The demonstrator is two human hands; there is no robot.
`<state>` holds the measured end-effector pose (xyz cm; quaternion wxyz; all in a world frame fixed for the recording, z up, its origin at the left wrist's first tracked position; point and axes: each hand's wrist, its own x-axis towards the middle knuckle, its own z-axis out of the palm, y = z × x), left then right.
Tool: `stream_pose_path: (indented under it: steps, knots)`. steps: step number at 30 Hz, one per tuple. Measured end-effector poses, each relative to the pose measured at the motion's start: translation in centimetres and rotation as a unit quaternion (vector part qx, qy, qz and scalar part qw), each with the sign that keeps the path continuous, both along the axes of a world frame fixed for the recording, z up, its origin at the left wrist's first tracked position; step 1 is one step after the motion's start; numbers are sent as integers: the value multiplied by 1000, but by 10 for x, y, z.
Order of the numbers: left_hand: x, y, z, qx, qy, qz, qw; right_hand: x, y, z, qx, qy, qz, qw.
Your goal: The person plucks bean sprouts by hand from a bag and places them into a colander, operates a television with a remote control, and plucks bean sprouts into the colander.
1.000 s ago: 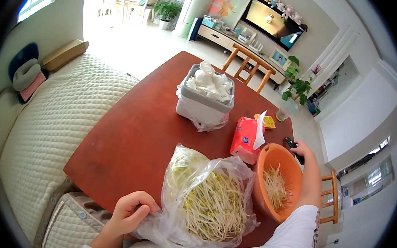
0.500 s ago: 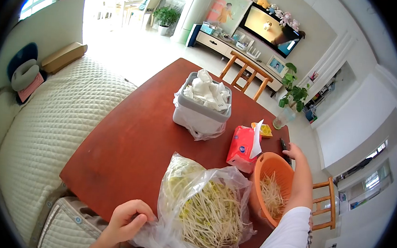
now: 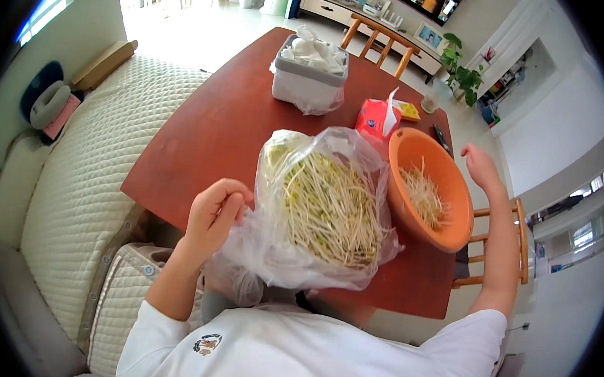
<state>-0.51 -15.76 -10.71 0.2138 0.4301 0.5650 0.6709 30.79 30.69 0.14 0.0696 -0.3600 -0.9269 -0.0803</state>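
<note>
A clear plastic bag lies at the near side of the table, its mouth spread around a heap of bean sprouts. My left hand is closed at the bag's left edge, thumb against the curled fingers, with film at the fingertips. To the right, an orange colander leans towards me and holds a smaller bunch of bean sprouts. My right hand hovers past its right rim, fingers loosely bent and nothing visible in them. A black remote control lies just beyond, apart from that hand.
Behind the bag stands a grey bin full of crumpled tissues. A red tissue pack sits by the colander, near a yellow packet and a glass vase. Wooden chairs border the red-brown table; a quilted sofa is left.
My right hand has come off the remote control and drawn back to the right. The view has tilted down, showing my shirt. My left hand stays at the bag's edge.
</note>
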Motion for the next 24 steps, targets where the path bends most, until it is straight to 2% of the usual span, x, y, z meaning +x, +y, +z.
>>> stream_pose_path:
  steps: [1,5,7,9,11,14,21,24]
  knots:
    - [3,0,14,-2,45,-10,999,-1,-21,-1,14,-29,-1,999]
    - [15,23,57,14,286,-29,958,-35,-126,8,81,164,170,968]
    - [23,41,62,-7,369,-57,928,-59,-187,9,-49,232,170,956]
    - [24,59,59,-33,438,-73,895,-80,-215,-21,-39,233,257,937]
    - [23,78,48,-64,491,-78,865,-93,-232,-39,-51,153,306,938]
    - [23,96,42,-80,536,-81,836,-104,-244,-62,-40,157,259,952]
    - [24,125,40,-109,588,-163,785,-102,-244,-83,-113,221,264,932]
    - [25,132,44,-153,575,-182,783,-96,-246,-86,-156,232,264,923]
